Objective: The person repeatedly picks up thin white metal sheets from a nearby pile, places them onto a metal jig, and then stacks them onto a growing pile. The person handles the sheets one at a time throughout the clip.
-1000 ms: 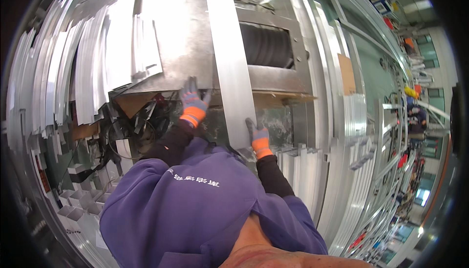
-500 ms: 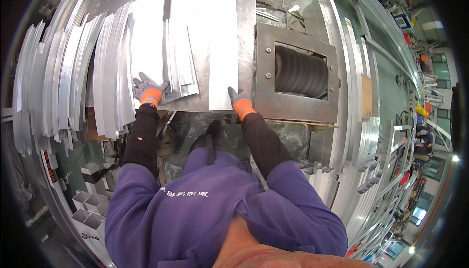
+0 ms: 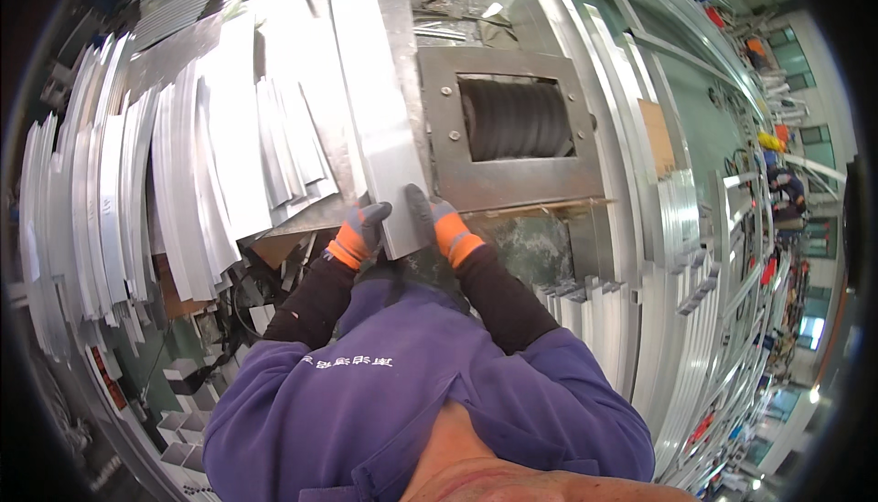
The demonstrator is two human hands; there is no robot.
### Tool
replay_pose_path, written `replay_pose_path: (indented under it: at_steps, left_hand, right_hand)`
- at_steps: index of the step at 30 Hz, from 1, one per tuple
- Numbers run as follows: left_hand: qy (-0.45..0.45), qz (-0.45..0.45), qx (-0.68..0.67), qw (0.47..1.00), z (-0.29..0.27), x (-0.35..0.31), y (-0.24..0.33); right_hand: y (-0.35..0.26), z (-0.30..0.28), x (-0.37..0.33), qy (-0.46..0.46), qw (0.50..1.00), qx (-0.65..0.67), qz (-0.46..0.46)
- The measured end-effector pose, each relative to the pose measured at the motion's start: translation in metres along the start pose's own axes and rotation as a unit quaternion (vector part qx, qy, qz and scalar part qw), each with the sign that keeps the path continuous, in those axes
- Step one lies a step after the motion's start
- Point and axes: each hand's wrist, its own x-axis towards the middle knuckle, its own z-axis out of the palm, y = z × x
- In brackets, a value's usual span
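Between my hands lies a long, flat aluminium profile, its near end sticking out past the edge of the steel table toward my body. My left hand, in a grey and orange glove, grips its left edge close to that end, thumb on the top face. On the opposite edge my right hand, gloved alike, holds it with the fingers along the side; the undersides of both grips are hidden. Just right of the profile stands a dark ridged roller inside a square steel frame.
Stacks of long aluminium profiles cover the table's left side, with shorter strips beside them. More long profiles stand to the right of the roller frame. Upright box sections are near my right elbow. Another person is far right.
My left hand has left the profile stack and come right to the flat profile. That profile is now tilted, its near end drawn toward me past the table edge. The view has shifted.
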Motion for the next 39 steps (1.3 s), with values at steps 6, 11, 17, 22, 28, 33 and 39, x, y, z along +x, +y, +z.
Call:
replay_pose_path:
  at_steps: [6, 11, 17, 22, 28, 33, 39]
  left_hand:
    - [-0.132, -0.163, 0.103, 0.972, 0.054, 0.026, -0.094]
    - [-0.130, -0.153, 0.203, 0.958, 0.135, 0.034, -0.185]
    - [-0.040, 0.101, 0.794, 0.598, 0.220, 0.050, -0.232]
    - [-0.126, 0.172, 0.880, 0.425, 0.248, 0.072, -0.216]
    - [-0.213, 0.145, 0.885, 0.389, 0.232, 0.045, -0.247]
    - [-0.175, 0.111, 0.900, 0.384, 0.215, 0.090, -0.225]
    - [-0.137, 0.078, 0.946, 0.283, 0.219, 0.268, -0.093]
  right_hand:
    - [0.089, -0.110, -0.062, 0.232, 0.947, -0.216, -0.053]
    - [0.162, -0.197, -0.098, 0.342, 0.896, -0.279, 0.045]
    - [0.219, -0.274, -0.149, 0.293, 0.906, -0.284, 0.113]
    - [0.310, -0.283, -0.186, 0.294, 0.913, -0.267, 0.095]
    - [0.397, -0.281, -0.241, 0.326, 0.894, -0.284, 0.115]
    - [0.335, -0.280, -0.191, 0.272, 0.909, -0.294, 0.120]
    - [0.234, -0.305, -0.010, 0.262, 0.886, -0.382, -0.009]
